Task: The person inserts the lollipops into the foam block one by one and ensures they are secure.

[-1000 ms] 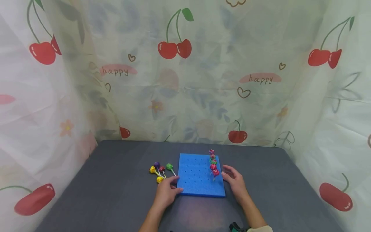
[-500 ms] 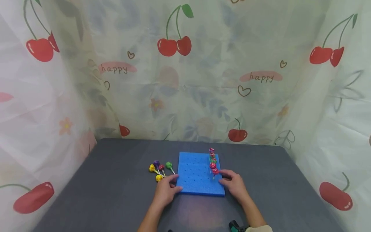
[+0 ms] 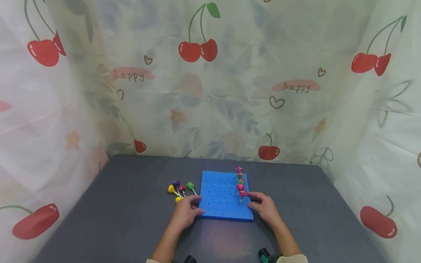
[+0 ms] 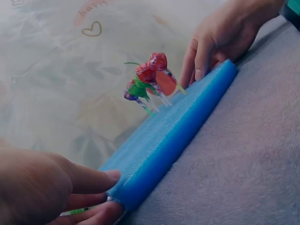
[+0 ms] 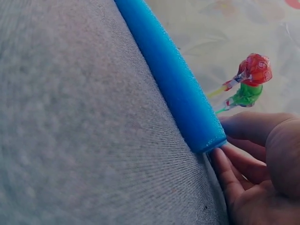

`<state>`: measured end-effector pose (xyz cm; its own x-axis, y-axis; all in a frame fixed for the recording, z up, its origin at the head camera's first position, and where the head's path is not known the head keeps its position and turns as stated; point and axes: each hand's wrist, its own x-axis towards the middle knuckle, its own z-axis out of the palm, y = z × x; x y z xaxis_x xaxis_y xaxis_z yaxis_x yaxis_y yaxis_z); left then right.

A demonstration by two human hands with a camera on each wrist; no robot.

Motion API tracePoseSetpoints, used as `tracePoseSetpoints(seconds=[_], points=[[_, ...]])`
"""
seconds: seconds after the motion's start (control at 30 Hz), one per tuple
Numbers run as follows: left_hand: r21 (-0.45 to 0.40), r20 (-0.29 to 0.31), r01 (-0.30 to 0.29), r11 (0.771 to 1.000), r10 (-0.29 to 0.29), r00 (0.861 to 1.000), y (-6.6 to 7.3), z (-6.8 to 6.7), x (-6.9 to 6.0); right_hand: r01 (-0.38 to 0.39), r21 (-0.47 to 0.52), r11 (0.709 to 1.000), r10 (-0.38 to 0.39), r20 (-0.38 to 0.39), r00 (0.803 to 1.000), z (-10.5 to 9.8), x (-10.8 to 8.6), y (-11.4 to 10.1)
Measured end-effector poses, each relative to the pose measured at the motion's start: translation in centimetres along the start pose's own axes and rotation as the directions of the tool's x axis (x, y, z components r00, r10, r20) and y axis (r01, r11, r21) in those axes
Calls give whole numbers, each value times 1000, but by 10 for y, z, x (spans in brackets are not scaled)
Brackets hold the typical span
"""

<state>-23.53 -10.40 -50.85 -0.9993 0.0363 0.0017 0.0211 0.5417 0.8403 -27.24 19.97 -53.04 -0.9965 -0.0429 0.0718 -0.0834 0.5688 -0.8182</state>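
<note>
A blue foam board [image 3: 217, 199] dotted with small holes lies flat on the table. A row of several lollipops [image 3: 241, 186], mostly red with some green and purple, stands upright along its right side. My left hand [image 3: 185, 212] pinches the left edge near the front corner; in the left wrist view its thumb [image 4: 110, 176] lies over the top edge with fingers lower down. My right hand [image 3: 267, 210] holds the right edge, thumb above and fingers low at the corner in the right wrist view. Loose lollipops, including a green one [image 3: 190, 185] and a yellow one [image 3: 171, 189], lie beyond my left hand.
The dark grey table [image 3: 131, 212] stretches out on both sides of the board. A curtain [image 3: 210, 91] printed with cherries encloses the back and sides. A black and green device [image 3: 265, 255] sits at my right wrist.
My right hand has come in from slightly beside the board to its right edge. The left thumb has slid back a little toward the left edge. The view tilts slightly down.
</note>
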Motion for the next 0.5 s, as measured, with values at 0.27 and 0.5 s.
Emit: tracePoseSetpoints(seconds=[0.27, 0.5], points=[[37, -113, -98, 994, 102, 988, 5, -15, 18, 8, 20, 1000, -8, 2, 1000, 0, 0, 0], [171, -180, -191, 967, 221, 958, 0, -27, 41, 37, 11, 999, -37, 11, 999, -1, 0, 2]])
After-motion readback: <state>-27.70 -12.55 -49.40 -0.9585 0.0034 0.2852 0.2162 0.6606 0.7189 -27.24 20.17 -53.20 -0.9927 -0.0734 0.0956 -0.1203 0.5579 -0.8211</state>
